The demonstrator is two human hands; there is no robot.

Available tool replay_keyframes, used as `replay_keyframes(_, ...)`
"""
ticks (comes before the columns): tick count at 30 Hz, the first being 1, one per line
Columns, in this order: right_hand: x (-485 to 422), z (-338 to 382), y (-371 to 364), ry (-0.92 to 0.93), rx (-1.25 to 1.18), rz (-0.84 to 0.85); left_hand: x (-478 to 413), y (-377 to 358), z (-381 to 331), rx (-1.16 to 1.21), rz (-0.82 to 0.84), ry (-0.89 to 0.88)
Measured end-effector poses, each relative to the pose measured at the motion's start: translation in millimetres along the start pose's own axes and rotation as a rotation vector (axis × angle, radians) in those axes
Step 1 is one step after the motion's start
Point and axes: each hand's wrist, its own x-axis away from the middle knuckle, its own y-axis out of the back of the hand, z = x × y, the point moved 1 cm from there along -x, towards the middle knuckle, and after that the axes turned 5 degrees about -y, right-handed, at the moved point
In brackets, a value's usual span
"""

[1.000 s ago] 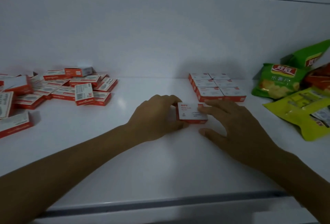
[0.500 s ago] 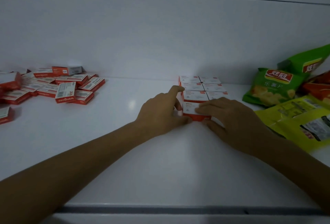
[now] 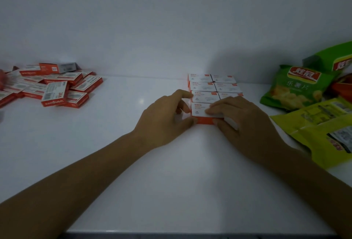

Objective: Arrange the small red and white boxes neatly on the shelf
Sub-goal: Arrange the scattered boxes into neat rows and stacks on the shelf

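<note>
Gripped at both ends and lying flat at the front left of the arrangement: the small red and white cardboard box (image 3: 202, 112), touching the neat block of matching boxes (image 3: 214, 86) just behind it on the glossy white shelf (image 3: 171, 181). Curled against its left end, with thumb on the red front edge, the fingers of the left hand (image 3: 163, 120); laid over the white top, with thumb pinching the front, those of the right hand (image 3: 242, 122). Probably the seating step: push straight back with even pressure from both thumbs, square the left end to the row behind, close any seam, then let go without dragging. Squeeze lightly, judging by the thin, light card, crisp corners and flat faces that slide readily on so smooth a surface and would dent easily. Well apart at the left, tumbled at all angles, the loose heap of identical boxes (image 3: 57, 90). Near at the right, puffed and crinkly, the green crisp packet (image 3: 297, 88) and the yellow-green packet (image 3: 323, 128).
</note>
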Motion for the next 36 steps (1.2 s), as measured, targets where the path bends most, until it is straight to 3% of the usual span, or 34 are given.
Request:
replay_keyframes(18,7.0,11.8,8.2,-0.049,0.041,0.041,11.0,0.3,-5.9,-0.033,0.058,-0.075)
replay_keyframes(22,1.4,29.6,15.2,0.022,0.064,0.075,9.3,4.4,-5.4,-0.045,0.093,-0.063)
replay_keyframes(28,-26.4,83.9,9.1,0.106,0.007,0.075,23.9,57.2,20.4,-0.331,0.128,-0.241)
replay_keyframes(36,-85.4,188.4,-47.1,0.156,-0.162,0.124,94.0,157.2,111.4,-0.484,0.082,-0.111)
